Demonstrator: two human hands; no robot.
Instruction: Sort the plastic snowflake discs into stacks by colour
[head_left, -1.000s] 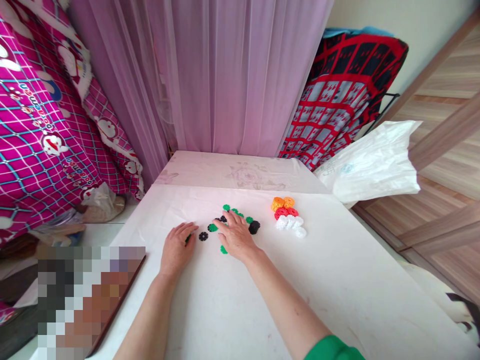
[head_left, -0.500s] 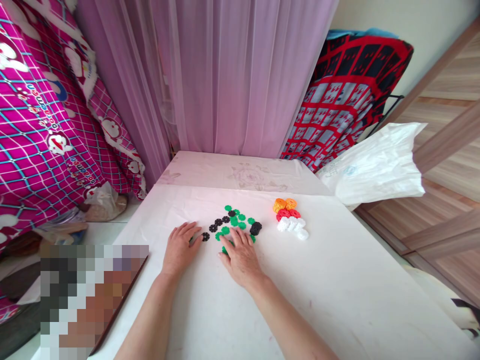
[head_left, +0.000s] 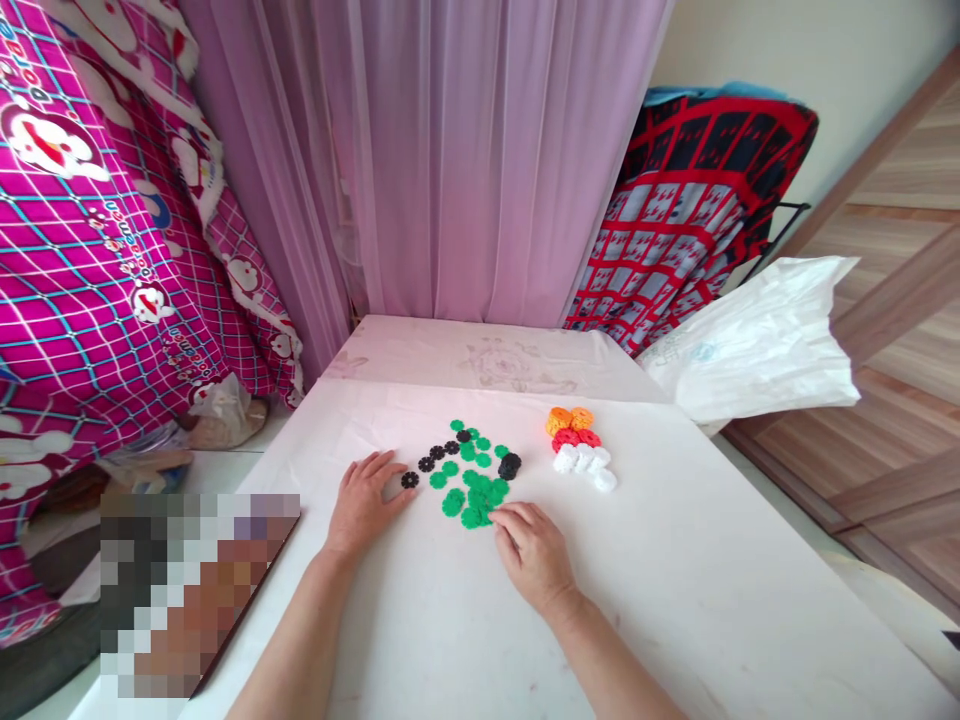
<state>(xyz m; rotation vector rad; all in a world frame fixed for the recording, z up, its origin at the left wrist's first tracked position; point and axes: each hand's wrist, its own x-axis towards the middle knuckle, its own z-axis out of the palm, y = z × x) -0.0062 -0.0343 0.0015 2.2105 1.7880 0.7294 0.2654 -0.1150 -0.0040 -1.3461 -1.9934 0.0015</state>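
On the white table lie several green notched plastic discs (head_left: 476, 500), loosely heaped, with single ones spread behind. My right hand (head_left: 536, 555) is at the near right edge of this heap, its fingers curled together and the tips touching the green discs; whatever they pinch is hidden. To the left, my left hand (head_left: 364, 505) rests on the table with fingers apart, its thumb and forefinger beside a black disc (head_left: 409, 480). A slanting row of black discs (head_left: 437, 453) runs up from there. A small stack of black discs (head_left: 510, 466) sits right of the green ones.
Farther right are orange discs (head_left: 559, 420), red discs (head_left: 566, 439) and white discs (head_left: 585, 459) in small groups. A white plastic bag (head_left: 757, 340) hangs by the table's right edge. Purple curtains (head_left: 465, 160) close off the back. A blurred-out object (head_left: 217, 590) lies at left.
My right hand has drawn back toward me and to the right, off the green discs, and its fingers have curled in. More green discs now show. The left hand has barely moved.
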